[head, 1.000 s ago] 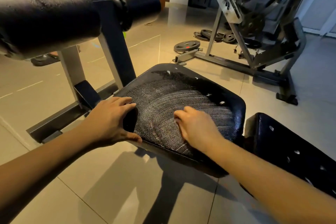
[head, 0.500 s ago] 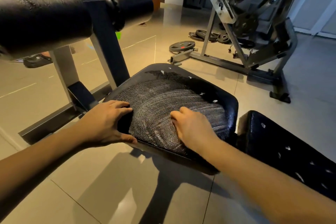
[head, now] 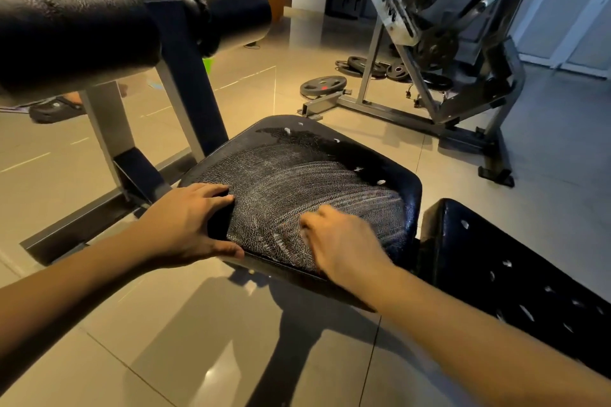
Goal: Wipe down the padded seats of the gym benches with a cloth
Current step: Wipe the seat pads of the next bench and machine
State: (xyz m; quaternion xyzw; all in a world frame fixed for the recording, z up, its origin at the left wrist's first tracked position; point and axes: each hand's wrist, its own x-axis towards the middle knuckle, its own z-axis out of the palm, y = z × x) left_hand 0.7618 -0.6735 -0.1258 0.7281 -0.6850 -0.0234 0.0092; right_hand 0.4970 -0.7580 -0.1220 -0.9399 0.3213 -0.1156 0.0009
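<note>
Head view looks down on the black padded seat (head: pixel 297 182), its top covered in pale curved streaks. My left hand (head: pixel 185 225) grips the seat's left edge: the fingers (head: pixel 211 190) lie over the top and the thumb hooks round the near rim. My right hand (head: pixel 340 241) rests on the near right part of the seat, knuckles up and blurred. Its fingers look curled, but I cannot tell whether they hold a cloth, since whatever is under the palm is hidden. Just right of the seat sits a second black pad (head: pixel 512 268) with small pale nicks. Above and left of the seat hangs a thick black roller pad (head: pixel 82 33). Beyond the seat, weight plates (head: pixel 322 86) lie on the tiled floor (head: pixel 198 340) beside a grey machine frame (head: pixel 469 102).
</note>
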